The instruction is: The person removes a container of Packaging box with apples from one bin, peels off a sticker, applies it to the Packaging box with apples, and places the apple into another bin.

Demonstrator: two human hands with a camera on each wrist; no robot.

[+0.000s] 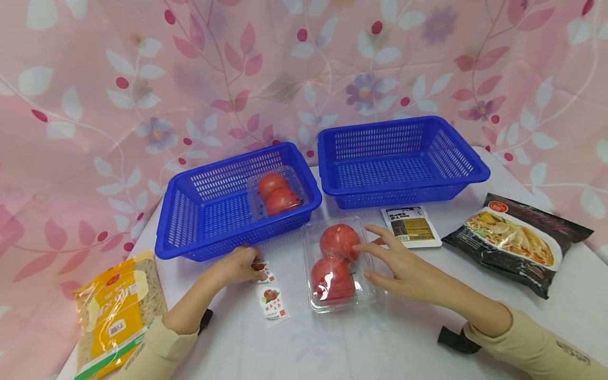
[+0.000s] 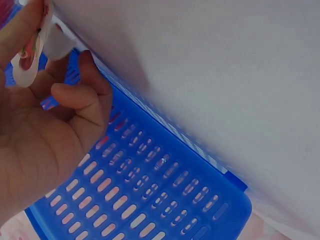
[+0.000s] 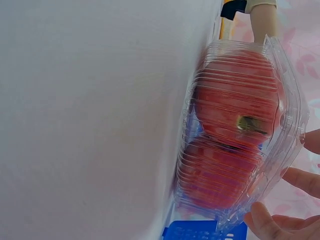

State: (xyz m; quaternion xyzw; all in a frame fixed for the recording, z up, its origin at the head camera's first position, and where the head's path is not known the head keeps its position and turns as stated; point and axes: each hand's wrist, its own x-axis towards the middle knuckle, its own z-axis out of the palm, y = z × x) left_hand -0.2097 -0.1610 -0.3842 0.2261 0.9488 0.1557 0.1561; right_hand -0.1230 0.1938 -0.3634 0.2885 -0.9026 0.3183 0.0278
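Note:
By the front of the left blue basket, my left hand [image 1: 242, 265] pinches a white fruit sticker [image 2: 31, 62] between its fingers. A second label [image 1: 274, 303], printed with fruit and red writing, lies on the table just below it. In the middle is a clear plastic clamshell box [image 1: 311, 264], its lid down over two red tomatoes [image 1: 332, 278]. My right hand [image 1: 404, 269] is spread at the box's right side, fingertips at the lid's edge. In the right wrist view, the tomatoes [image 3: 235, 95] show through the ribbed plastic.
The left blue basket [image 1: 182, 240] holds another clear box of tomatoes [image 1: 282, 200]. A second blue basket [image 1: 404, 191] stands behind on the right. A small flat packet [image 1: 412, 228] and a black noodle bag [image 1: 518, 237] lie to the right; a yellow bag [image 1: 114, 301] lies at left.

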